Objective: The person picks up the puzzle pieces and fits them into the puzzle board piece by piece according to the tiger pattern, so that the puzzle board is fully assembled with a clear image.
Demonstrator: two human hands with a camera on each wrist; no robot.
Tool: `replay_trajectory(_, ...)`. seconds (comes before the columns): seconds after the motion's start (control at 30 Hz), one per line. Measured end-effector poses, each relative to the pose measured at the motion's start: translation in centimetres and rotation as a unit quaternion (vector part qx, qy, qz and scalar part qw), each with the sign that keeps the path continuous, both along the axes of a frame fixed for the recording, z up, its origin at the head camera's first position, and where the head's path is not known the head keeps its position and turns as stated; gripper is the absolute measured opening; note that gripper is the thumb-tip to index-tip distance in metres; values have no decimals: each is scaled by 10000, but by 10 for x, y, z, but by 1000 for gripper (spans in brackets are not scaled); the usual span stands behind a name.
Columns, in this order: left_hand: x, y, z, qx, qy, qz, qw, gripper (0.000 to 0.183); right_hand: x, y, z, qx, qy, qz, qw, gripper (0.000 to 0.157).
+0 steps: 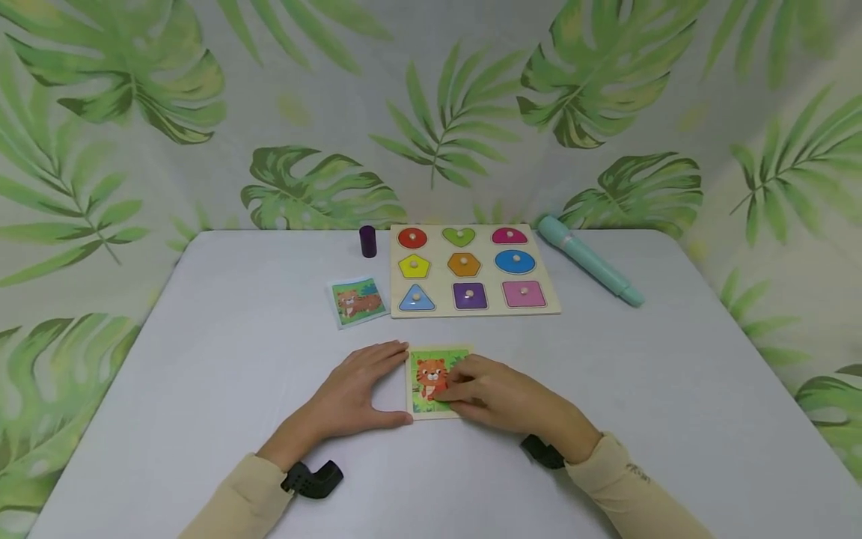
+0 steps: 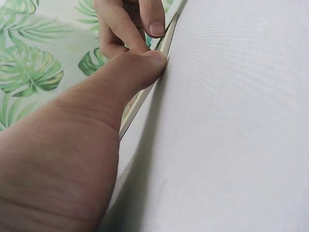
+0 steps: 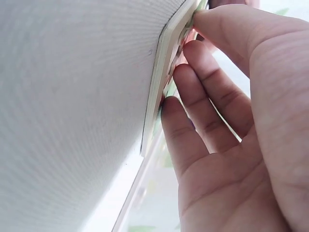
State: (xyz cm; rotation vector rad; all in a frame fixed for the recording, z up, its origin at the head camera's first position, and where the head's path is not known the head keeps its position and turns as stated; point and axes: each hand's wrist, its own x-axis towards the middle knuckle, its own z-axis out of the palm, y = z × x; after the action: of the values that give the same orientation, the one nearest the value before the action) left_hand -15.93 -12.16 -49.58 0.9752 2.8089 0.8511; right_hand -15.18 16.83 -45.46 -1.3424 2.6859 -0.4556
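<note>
A small square tiger jigsaw puzzle (image 1: 427,376) in a pale wooden frame lies on the white table. My left hand (image 1: 353,389) spans its left side, fingertips at the upper corner and thumb at the lower corner. The left wrist view shows that thumb (image 2: 154,57) against the frame's edge. Over the puzzle's right half, my right hand (image 1: 501,393) touches the surface with thumb and fingertips, covering part of the picture. In the right wrist view its fingers (image 3: 193,89) are gently bent and spread along the puzzle. I see no piece between them.
A shape board (image 1: 441,290) with colourful knobbed pieces lies behind the puzzle. A tiger picture card (image 1: 358,301) and a dark purple cylinder (image 1: 367,242) are to its left. On its right lies a mint-green tube-shaped object (image 1: 590,260). A leaf-print cloth (image 1: 465,112) hangs behind the table.
</note>
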Motion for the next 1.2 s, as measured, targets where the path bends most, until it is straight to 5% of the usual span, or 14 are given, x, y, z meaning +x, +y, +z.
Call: replay_trajectory(1.2, 3, -2, 1, 55, -107, -16, 9999, 96, 7, 15, 24, -638, -69, -135, 9978, 47)
